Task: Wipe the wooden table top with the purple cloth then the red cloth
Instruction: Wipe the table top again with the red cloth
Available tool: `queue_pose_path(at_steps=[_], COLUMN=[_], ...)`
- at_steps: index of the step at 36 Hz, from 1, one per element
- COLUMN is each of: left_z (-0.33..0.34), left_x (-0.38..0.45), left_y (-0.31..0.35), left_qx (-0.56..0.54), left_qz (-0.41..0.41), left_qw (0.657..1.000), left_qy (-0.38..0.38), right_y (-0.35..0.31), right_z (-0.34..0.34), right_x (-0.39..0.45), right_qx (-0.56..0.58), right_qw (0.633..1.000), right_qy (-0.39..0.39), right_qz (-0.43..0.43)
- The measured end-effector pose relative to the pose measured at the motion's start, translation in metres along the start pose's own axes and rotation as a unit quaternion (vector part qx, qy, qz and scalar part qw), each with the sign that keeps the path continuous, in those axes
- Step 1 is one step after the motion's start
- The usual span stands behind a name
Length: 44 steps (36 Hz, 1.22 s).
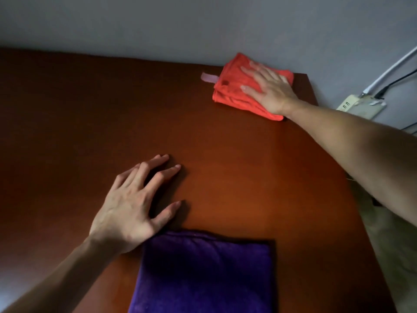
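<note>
at the far right corner, your right hand (pixel 269 86) pressed flat, fingers straight, on the red cloth (pixel 234 86).
purple cloth (pixel 203 274) lay released at the near edge, left hand (pixel 133 208) relaxed on the table (pixel 67 120); pushing further risked sliding red cloth off the corner.

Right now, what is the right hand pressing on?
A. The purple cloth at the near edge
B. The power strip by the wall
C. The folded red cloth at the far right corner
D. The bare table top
C: the right hand lies flat, fingers spread, on the red cloth, while the purple cloth lies untouched nearby.
</note>
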<state>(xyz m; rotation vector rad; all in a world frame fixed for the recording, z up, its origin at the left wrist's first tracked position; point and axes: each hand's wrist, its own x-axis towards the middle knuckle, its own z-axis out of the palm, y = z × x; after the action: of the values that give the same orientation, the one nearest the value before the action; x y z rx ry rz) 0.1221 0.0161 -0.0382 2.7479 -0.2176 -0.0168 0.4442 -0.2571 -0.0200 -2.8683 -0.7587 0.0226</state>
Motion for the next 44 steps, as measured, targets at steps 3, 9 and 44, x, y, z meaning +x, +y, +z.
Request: queue_pose_path(at_steps=[3,9,44], left_z=[0.001,0.001,0.037], left_x=[0.0,0.0,0.017], left_y=[0.0,0.003,0.105], left_qx=[0.007,0.014,0.009], left_qz=[-0.001,-0.014,-0.006], left_qw=[1.0,1.0,1.0], left_qy=[0.005,0.004,-0.018], right_y=[-0.005,-0.02,0.073], right_z=[0.005,0.014,-0.012], right_x=[-0.013,-0.069,-0.097], right_qx=[-0.001,-0.001,0.005], right_qw=[0.998,0.99,0.994], right_qy=[0.02,0.053,-0.04], right_qz=[0.067,0.13,-0.104])
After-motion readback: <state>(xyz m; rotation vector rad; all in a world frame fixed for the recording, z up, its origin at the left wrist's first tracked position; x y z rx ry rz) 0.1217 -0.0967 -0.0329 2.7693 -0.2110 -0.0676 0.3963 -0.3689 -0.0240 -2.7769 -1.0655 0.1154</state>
